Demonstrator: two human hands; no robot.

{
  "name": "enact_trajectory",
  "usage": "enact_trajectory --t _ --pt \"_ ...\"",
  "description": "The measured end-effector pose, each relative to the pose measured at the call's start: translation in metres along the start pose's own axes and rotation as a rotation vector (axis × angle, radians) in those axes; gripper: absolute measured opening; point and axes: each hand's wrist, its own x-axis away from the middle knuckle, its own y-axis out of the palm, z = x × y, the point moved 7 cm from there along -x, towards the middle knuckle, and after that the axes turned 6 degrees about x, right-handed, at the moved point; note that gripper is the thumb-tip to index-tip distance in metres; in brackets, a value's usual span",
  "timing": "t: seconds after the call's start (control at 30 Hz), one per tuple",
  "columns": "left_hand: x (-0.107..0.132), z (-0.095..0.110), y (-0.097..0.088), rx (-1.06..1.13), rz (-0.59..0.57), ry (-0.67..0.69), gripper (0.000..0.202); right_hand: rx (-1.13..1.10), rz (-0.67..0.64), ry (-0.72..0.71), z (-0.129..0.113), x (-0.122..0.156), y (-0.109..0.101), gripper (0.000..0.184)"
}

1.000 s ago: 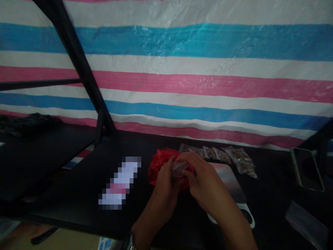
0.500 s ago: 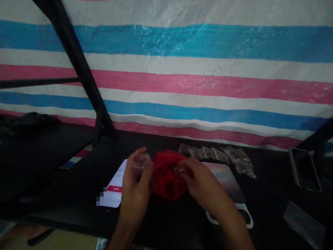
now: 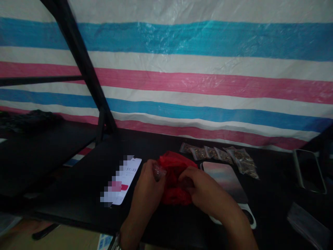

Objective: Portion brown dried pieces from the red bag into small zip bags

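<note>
A crumpled red plastic bag (image 3: 174,166) lies on the dark table (image 3: 78,180) between my hands. My left hand (image 3: 148,187) is closed, pinching a small clear plastic pouch (image 3: 158,171) at the bag's left edge. My right hand (image 3: 205,191) rests against the bag's right side with its fingers curled into the red plastic. Behind the bag lies a row of several small clear pouches (image 3: 221,155) filled with brown bits.
A small scale (image 3: 226,178) with a shiny plate sits right of the bag. A phone (image 3: 122,180) with a lit screen lies to the left. Another phone (image 3: 309,170) lies far right, plastic sleeves (image 3: 307,225) at the corner. A black frame post (image 3: 80,66) stands before a striped tarp.
My left hand, which had lifted the clear pouch away to the left, has come back to the red bag. My right hand has dug into the bag's right side.
</note>
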Motion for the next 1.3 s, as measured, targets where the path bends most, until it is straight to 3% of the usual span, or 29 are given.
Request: enact_trajectory --t 0.1,0.2,0.33,0.43,0.53,0.63,0.83,0.97,1.07,1.2,1.3 --pt "-0.001 -0.005 0.003 0.025 -0.029 0.002 0.015 -0.065 0.143 -0.078 -0.011 -0.01 -0.004 0.039" --pt "-0.004 -0.013 0.004 0.064 -0.006 -0.027 0.017 -0.029 0.232 -0.081 -0.017 -0.024 0.008 0.035" --pt "-0.012 -0.011 -0.009 0.064 0.144 0.068 0.027 0.107 0.164 -0.069 -0.02 -0.034 0.032 0.044" --pt "-0.02 -0.011 -0.011 0.141 0.11 0.085 0.045 0.161 0.068 -0.128 -0.023 -0.03 0.037 0.051" --pt "-0.024 -0.013 -0.01 0.127 0.011 -0.002 0.033 0.163 0.028 -0.152 -0.021 -0.021 0.031 0.053" --pt "-0.021 -0.008 -0.015 0.081 0.0 -0.064 0.015 0.11 0.067 -0.166 -0.021 -0.013 0.017 0.054" --pt "-0.007 0.009 -0.025 -0.051 0.074 -0.122 0.009 0.124 0.296 -0.081 -0.033 -0.008 -0.008 0.035" --pt "-0.002 0.013 -0.023 -0.056 -0.035 -0.115 0.007 0.178 0.242 -0.054 -0.035 -0.02 0.02 0.045" --pt "0.0 0.023 -0.031 -0.031 -0.068 -0.015 0.01 0.189 0.194 -0.02 -0.028 -0.028 0.036 0.05" --pt "0.004 0.04 -0.043 0.094 -0.009 0.105 0.024 0.039 0.276 -0.028 -0.024 -0.024 0.016 0.042" --pt "0.007 0.044 -0.033 0.244 -0.033 0.107 0.042 -0.183 0.386 -0.06 -0.017 -0.011 -0.017 0.031"
